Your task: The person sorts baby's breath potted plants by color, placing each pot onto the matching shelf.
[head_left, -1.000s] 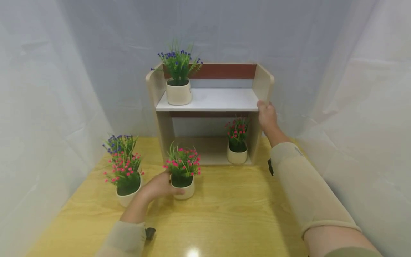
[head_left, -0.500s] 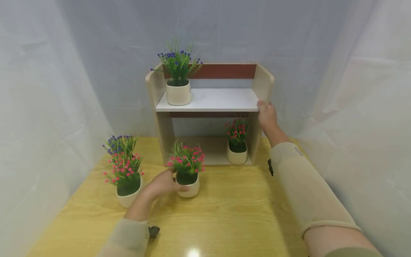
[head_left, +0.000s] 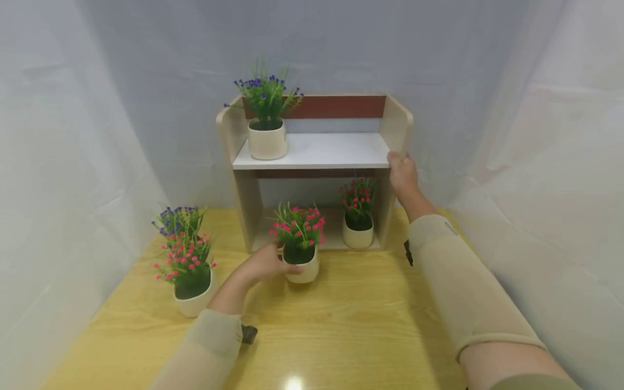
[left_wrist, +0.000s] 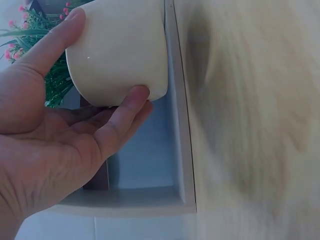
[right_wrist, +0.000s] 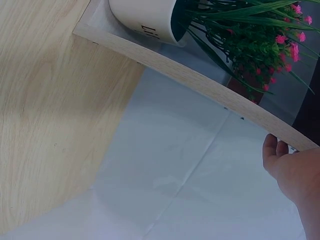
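Observation:
My left hand (head_left: 267,263) grips a white pot (left_wrist: 120,50) of pink artificial flowers (head_left: 298,227) from its left side, thumb on the near face. The pot is lifted just off the table, in front of the lower opening of a two-tier shelf (head_left: 336,150). In the left wrist view the thumb and fingers lie on opposite sides of the pot. My right hand (head_left: 404,176) holds the shelf's right side panel at the height of the white upper board; some of its fingers are hidden behind the panel in the head view.
A blue-flowered pot (head_left: 267,142) stands at the upper board's left end. Another pink-flowered pot (head_left: 358,233) sits at the lower right inside. To the left on the wooden table (head_left: 341,325) stand a pink-flowered pot (head_left: 192,300) and blue flowers (head_left: 177,219) behind it.
My left hand has carried the pink-flowered pot right and up toward the shelf's lower opening. The right hand keeps its hold on the side panel.

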Demonstrator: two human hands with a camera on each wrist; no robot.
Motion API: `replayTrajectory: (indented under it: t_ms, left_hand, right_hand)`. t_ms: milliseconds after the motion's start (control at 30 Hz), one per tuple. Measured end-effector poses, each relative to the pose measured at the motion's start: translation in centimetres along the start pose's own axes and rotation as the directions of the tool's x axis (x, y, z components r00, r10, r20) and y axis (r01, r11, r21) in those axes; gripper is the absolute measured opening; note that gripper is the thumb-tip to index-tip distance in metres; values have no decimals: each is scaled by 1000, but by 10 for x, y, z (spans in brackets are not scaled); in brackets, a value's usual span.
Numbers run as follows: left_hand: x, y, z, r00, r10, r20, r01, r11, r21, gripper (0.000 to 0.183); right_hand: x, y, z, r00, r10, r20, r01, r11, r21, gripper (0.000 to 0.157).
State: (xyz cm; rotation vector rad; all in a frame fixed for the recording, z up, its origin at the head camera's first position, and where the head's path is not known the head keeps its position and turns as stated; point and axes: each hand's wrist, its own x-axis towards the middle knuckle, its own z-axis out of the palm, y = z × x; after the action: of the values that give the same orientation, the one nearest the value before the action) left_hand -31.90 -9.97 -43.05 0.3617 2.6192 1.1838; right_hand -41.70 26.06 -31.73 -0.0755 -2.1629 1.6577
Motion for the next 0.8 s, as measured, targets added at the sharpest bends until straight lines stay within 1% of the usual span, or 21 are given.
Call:
replayTrajectory:
  t_ms: [133, 200, 300, 400, 500, 600, 633, 667, 800]
  left_hand:
    - [15, 7, 3, 1000, -15, -15, 15, 1000, -6, 119]
    - [23, 7, 6, 999, -23, -37, 23, 1000, -9, 119]
    - [37, 3, 13, 997, 0, -74, -2, 1000, -25, 115]
    - [49, -1, 19, 993, 33, -112, -34, 999, -13, 110]
    - [56, -1, 24, 990, 38, -133, -37, 999, 8, 109]
    - [62, 1, 29, 990, 27, -139, -25, 1000, 14, 114]
    - [64, 2, 30, 990, 23, -141, -22, 1000, 6, 115]
    - [70, -4, 32, 987, 44, -152, -44, 999, 5, 118]
    - [78, -4, 35, 983, 54, -173, -67, 995, -75, 119]
  right_hand:
    - [2, -2, -1, 1000, 3, -10, -3, 1000, -1, 63]
    - [1, -2, -1, 1000, 9, -19, -9, 1000, 1, 63]
    - [0, -2, 0, 999, 21, -30, -21, 1000, 3, 62]
    - [0, -1, 0, 999, 22, -30, -22, 1000, 23, 60]
    - [-1, 2, 1, 1000, 14, -19, -13, 999, 33, 59]
    - [-1, 2, 2, 1000, 14, -20, -14, 999, 30, 59]
    - [-1, 2, 2, 1000, 14, -20, -13, 1000, 26, 59]
    - [0, 2, 2, 1000, 12, -21, -11, 1000, 22, 59]
    - [1, 2, 0, 1000, -4, -15, 4, 1000, 12, 60]
